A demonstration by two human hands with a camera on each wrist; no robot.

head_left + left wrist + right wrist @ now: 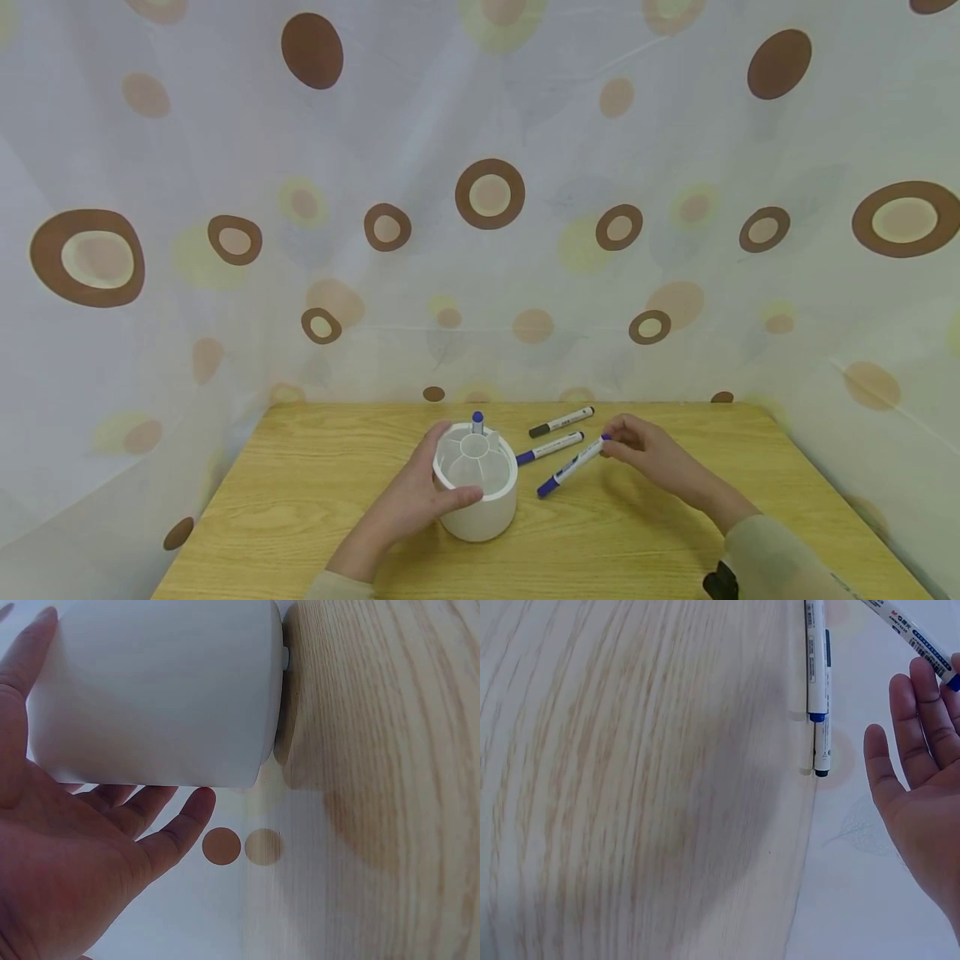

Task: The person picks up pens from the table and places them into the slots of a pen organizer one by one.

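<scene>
My left hand (415,497) grips a round white pen holder (480,518) from its left side, with the thumb across the near rim. The holder has clear dividers around a central ring, and one blue-capped marker (477,422) stands upright at its back. In the left wrist view, the fingers (178,832) lie along the holder's white wall (157,690). My right hand (651,454) pinches the rear end of a white marker with a blue cap (573,465). That marker slants down to the left, cap end lower, and also shows at the top of the right wrist view.
Behind the held marker lie another blue-capped marker (551,447) and a black-capped marker (561,422) on the wooden table (315,475). The blue-capped one reaches close to the holder's right side. A patterned curtain (420,283) hangs along the table's back and sides.
</scene>
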